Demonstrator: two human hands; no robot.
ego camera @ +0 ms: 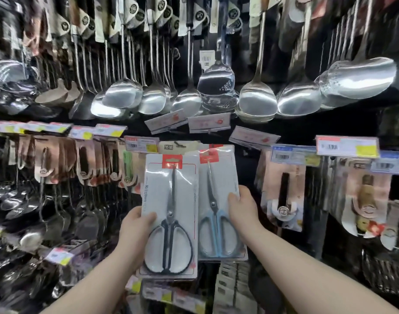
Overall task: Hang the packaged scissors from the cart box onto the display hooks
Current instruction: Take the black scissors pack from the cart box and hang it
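While left hand [135, 232] curls fingers [148, 217] round black-handled scissors pack [171, 189] | right hand [244, 214] grips blue-handled scissors pack [216, 196]

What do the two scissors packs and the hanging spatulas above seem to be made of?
Black-handled scissors pack: white card under a clear plastic blister, judging by the glare streaks. Blue-handled scissors pack: apparently the same. Spatulas: polished metal, probably stainless steel, given mirror-like reflections.
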